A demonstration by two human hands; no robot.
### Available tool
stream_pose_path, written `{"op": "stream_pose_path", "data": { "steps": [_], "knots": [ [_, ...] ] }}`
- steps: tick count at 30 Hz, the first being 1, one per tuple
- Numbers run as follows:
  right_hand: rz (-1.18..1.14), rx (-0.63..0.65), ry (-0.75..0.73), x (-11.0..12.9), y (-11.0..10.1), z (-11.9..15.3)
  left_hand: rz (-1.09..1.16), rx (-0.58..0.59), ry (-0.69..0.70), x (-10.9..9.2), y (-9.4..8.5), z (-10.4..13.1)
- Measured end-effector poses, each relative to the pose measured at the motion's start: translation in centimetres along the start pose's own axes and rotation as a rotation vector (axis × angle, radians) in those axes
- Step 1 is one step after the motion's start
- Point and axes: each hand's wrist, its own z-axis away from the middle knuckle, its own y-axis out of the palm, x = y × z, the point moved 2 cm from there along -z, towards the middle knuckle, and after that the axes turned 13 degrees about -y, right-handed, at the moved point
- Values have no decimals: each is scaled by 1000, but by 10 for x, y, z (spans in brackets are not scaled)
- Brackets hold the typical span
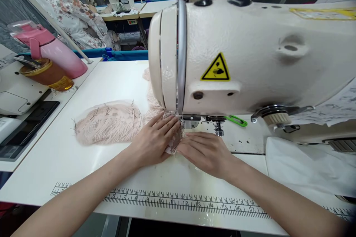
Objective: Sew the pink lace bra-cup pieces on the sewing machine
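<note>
Pale pink lace fabric (111,123) lies on the white table and runs to the right under the head of a sewing machine (239,55). My left hand (157,139) rests on the lace with its fingers stretched out, pressing it close to the needle area. My right hand (207,152) is at the lace's near edge, fingers together and thumb tucked in, gripping that edge. The presser foot and needle are mostly hidden behind the machine head and my fingers. Dark thread ends stick out of the lace piece at left.
A printed ruler (161,200) runs along the table's front edge. At left are a pink bottle (59,50), an amber cup (48,74) and a black phone-like slab (30,127). White cloth (303,163) lies at right, a green clip (236,120) behind the needle. A person (72,18) sits beyond.
</note>
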Motion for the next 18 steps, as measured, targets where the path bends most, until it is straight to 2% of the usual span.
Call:
{"op": "stream_pose_path", "data": {
  "steps": [3, 18],
  "knots": [
    [5, 30, 20, -2, 0, 3, -6, -27, -14, -3, 1, 0],
    [93, 28, 56, -8, -2, 9, -51, -86, -31, -8, -1, -1]
  ]
}}
